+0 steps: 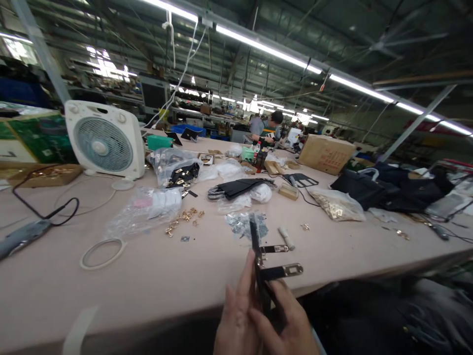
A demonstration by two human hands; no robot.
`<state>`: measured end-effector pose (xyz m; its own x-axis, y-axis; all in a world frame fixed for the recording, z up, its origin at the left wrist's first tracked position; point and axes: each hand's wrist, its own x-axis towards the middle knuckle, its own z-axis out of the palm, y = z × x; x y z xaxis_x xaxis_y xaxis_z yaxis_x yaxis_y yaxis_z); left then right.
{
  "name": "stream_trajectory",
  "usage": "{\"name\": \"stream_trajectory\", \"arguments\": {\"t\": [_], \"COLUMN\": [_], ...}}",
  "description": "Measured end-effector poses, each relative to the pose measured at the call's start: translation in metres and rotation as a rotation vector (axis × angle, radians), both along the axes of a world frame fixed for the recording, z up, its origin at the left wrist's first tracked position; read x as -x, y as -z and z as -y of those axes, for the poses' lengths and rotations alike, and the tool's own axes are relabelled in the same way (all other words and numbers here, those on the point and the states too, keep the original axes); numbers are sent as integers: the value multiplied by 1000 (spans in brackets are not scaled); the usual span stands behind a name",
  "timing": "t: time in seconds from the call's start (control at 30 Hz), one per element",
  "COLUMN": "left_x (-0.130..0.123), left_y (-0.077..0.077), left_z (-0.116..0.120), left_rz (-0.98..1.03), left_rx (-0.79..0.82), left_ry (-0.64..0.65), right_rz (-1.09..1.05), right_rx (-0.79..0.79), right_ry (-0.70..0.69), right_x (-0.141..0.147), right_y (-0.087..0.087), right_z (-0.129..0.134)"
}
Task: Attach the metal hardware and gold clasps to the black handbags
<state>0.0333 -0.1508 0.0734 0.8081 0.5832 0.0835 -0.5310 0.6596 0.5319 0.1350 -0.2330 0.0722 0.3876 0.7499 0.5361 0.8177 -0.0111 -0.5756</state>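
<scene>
At the table's near edge both my hands grip a dark leather-like bag piece point(261, 286), held upright and seen almost edge-on. My left hand point(238, 315) presses along its left side with fingers stretched upward. My right hand point(290, 320) closes round its lower right side, and the fingers are partly hidden behind it. Two black straps with gold metal end plates stick out to the right of the piece; the nearer strap point(277, 272) has an oblong slot in its plate. Beyond my hands lies a pile of small silvery pieces in clear plastic point(244, 226).
Loose gold fittings point(185, 219), a tape roll point(102, 254) and a white fan point(105, 140) are on the left. Black pieces point(240, 187) lie mid-table. A bag of gold parts point(338, 204), a carton point(325, 153) and black bags point(391, 190) stand right. Another person point(271, 128) is beyond.
</scene>
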Motion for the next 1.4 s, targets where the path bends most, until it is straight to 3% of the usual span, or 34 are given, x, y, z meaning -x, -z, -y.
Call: {"name": "stream_trajectory", "arguments": {"t": [0.1, 0.17, 0.27, 0.33, 0.37, 0.5, 0.57, 0.63, 0.73, 0.83, 0.97, 1.13, 1.2, 1.27, 1.33, 1.4], "left_x": [-7, -11, -11, -5, 0, 25, 34, 39, 41, 43, 50, 55, 57, 58, 56, 50], "left_y": [14, 24, 38, 41, 40, 26, 21, 20, 28, 43, 65, 84, 85, 81, 75, 69], "left_z": [6, 3, -13, -26, -31, -33, -26, -19, -19, -35, -71, -106, -110, -108, -104, -101], "left_rz": [-1, -62, -325, -476, -482, -190, -114, -137, -226, -313, -515, -792, -950, -1115, -1203, -1171], "left_rx": [-93, -147, -159, -106, -90, -61, 7, 103, 203, 183, -49, -445, -610, -832, -1147, -1480], "left_ry": [-10, -91, -318, -345, -275, 273, 369, 269, -10, -238, -450, -571, -618, -752, -921, -969], "right_rz": [-79, -137, -248, -366, -440, -732, -828, -929, -1124, -1252, -1245, -1173, -1112, -1071, -1052, -1031], "right_rx": [11, 16, 23, 24, 33, 81, 84, 103, 133, 130, 68, 36, 15, 7, 11, 12], "right_ry": [36, 93, 193, 270, 302, 391, 379, 295, 126, -46, -142, -132, -107, -82, -74, -64], "right_x": [-18, -31, -54, -69, -77, -101, -107, -107, -96, -82, -68, -54, -51, -49, -49, -48], "right_y": [-9, -14, -26, -38, -44, -52, -42, -25, 5, 30, 58, 81, 86, 88, 90, 90], "right_z": [21, 36, 56, 68, 72, 73, 62, 45, 17, -10, -41, -65, -69, -71, -72, -74]}}
